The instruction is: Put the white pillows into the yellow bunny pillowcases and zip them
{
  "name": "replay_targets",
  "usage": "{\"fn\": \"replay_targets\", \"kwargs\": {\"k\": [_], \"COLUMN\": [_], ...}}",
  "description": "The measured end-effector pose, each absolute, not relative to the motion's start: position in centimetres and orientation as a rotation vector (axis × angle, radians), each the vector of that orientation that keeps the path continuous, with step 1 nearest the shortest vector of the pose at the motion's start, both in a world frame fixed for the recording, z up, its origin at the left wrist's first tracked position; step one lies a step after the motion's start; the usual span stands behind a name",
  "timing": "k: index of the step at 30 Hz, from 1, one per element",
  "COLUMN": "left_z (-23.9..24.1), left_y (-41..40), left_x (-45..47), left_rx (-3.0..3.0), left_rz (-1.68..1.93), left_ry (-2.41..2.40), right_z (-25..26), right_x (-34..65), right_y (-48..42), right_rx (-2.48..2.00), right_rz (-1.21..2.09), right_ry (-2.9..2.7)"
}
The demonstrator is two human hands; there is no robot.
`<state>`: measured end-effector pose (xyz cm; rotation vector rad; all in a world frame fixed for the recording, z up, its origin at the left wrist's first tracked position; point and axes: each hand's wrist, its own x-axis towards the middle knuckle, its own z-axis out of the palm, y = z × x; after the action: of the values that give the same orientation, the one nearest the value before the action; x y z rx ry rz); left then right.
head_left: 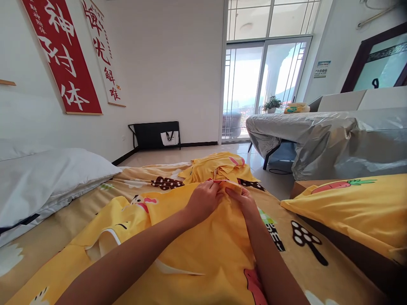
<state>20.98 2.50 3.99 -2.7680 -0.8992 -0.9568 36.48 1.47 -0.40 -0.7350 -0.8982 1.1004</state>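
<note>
A yellow printed cloth cover lies spread over the bed in front of me. My left hand and my right hand meet at its far edge. Both have their fingers curled and pinched on a fold of the yellow fabric. More of the same yellow cloth is bunched up beyond the hands. My forearms reach forward across the cover.
A white pillow lies at the left. A yellow pillow with a carrot print rests at the right. Beyond the bed stand a sofa under a grey cover, a black rack by the wall and glass balcony doors.
</note>
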Motion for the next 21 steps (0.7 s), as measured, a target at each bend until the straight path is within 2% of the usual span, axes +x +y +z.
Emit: {"fn": "replay_targets", "kwargs": {"k": [10, 16, 21], "left_z": [4.6, 4.3, 4.1], "left_y": [3.0, 3.4, 2.9], "left_x": [19.3, 19.9, 20.3], "left_rx": [-2.994, -3.061, -3.044], "left_rz": [-1.026, -1.211, -1.303], "left_ry": [-0.659, -0.963, -0.952], "right_z": [0.0, -0.5, -0.5], "right_x": [35.6, 35.6, 36.2], "right_y": [0.7, 1.5, 1.2], "right_rx": [-0.735, -0.742, -0.703], "right_rz": [1.097, 1.078, 1.176], "right_ry": [-0.873, -0.858, -1.010]}}
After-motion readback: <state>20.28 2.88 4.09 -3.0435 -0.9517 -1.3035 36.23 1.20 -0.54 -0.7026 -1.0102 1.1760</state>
